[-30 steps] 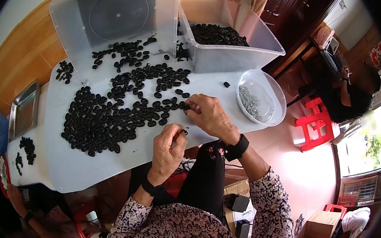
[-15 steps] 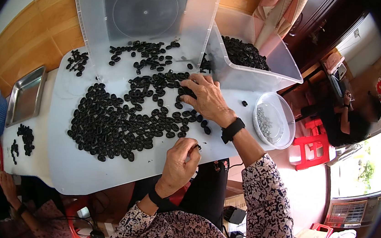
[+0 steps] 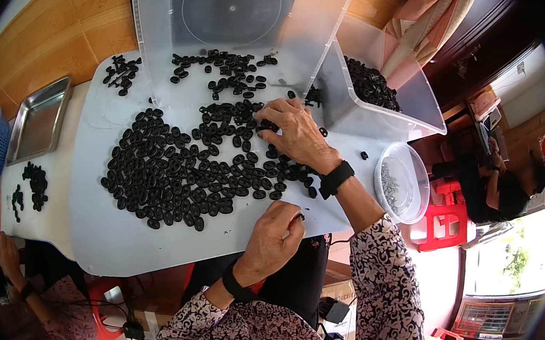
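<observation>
Right hand is reaching fwd and palm-down, fingers curling onto the far edge of the pile of small black oval parts, fingertips pinching at a few pieces, tho can't tell if it's actually gripping one. Left hand is sitting back near the table's front edge, loosely fisted w/ thumb and forefinger closing on one tiny black piece. So the hands are apart, right one ahead of the left. Bulk of the pile is spreading to the left of both hands, w/ its long axis running left-right across the table; right hand is the closer one. Clear bin w/ more black parts is sitting just past the right hand, round clear dish off to its right by the wrist.
</observation>
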Tool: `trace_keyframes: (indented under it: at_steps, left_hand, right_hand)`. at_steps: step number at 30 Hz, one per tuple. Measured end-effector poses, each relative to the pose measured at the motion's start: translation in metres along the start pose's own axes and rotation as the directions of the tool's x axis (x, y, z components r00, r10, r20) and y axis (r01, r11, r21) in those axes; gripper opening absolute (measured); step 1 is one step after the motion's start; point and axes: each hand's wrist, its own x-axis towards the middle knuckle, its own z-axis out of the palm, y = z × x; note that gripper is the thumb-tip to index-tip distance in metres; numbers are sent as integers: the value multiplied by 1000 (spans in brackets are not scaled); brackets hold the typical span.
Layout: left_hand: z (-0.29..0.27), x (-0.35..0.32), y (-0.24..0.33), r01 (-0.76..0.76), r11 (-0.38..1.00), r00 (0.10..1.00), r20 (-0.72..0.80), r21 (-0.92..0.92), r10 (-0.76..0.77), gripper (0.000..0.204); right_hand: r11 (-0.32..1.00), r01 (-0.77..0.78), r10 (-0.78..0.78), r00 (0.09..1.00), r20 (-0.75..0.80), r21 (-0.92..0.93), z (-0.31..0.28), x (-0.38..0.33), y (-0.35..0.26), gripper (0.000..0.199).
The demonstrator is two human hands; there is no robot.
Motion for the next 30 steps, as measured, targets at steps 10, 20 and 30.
trace_keyframes:
  at_steps: [10,20,30]
  left_hand:
    - [3,2,-7,-65,997,998,-22,48,66,14]
    - [8,1,-10,-96,986,995,-24,137,100,13]
    - [5,-1,-12,-28,982,1000,3,189,28,5]
  right_hand:
    - [884,-334,377,923,-77,328,-43,-35,-10,12]
    - [816,-501,550,827,-120,287,-104,-111,-7,14]
    - [800,-599,593,781,-197,34,-158,-198,42,15]
